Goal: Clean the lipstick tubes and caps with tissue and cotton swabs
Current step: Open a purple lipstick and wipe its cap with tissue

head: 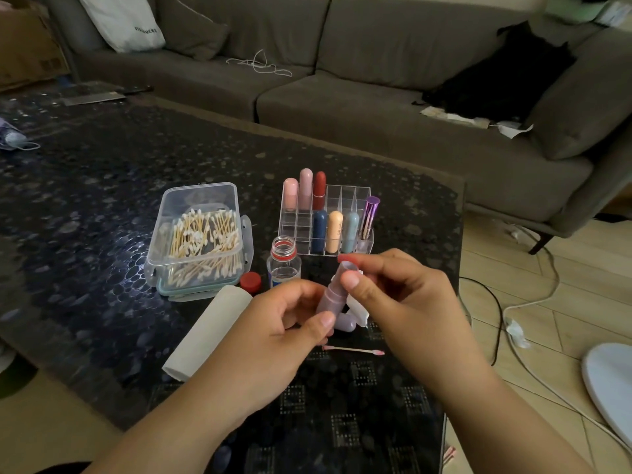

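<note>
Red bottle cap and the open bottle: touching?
Apart. Head view shows a strip of dark table between the red cap and the open bottle to its right.

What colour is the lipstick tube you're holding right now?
Pale lilac-purple; the lipstick tube shows best in the head view.

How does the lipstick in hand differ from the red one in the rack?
The held lipstick is lilac and uncapped, tilted between left hand and right hand. The red lipstick is capped and stands upright in the rack's back row, untouched. Both are slim tubes.
</note>
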Demonstrator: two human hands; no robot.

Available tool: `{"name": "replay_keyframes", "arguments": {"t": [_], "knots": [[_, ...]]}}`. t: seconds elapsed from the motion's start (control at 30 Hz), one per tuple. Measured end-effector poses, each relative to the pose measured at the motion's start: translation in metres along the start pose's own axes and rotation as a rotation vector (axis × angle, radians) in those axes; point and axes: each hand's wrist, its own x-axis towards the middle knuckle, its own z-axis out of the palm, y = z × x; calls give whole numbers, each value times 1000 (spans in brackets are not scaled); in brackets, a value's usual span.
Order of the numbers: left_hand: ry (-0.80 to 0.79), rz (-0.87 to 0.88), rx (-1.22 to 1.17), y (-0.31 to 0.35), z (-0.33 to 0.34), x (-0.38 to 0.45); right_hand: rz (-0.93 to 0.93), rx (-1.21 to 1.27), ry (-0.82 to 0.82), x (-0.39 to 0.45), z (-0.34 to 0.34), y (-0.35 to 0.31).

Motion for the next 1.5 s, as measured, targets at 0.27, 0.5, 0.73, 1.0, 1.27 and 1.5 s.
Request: {"name": "replay_keyframes", "arguments": {"t": [0.27,0.5,0.73,1.0,1.27,1.5], "knots": [[65,20,-95,1,8,-1,49,94,38,-1,-2,-4],[-1,-92,-361,-2,8,0,64,258,-19,0,-4,-7],[-88,-93,-573,1,8,-1,2,359,-110,-4,-7,-15],[-86,-58,-614,-1,10,-1,-51,351,-89,-5,-6,-18],[-56,-41,-510,2,11,-2,-12,324,-46,-5,-6,-13],[-168,-21,-600,-2,9,-1,46,390,-37,-3,-5,-9]]}}
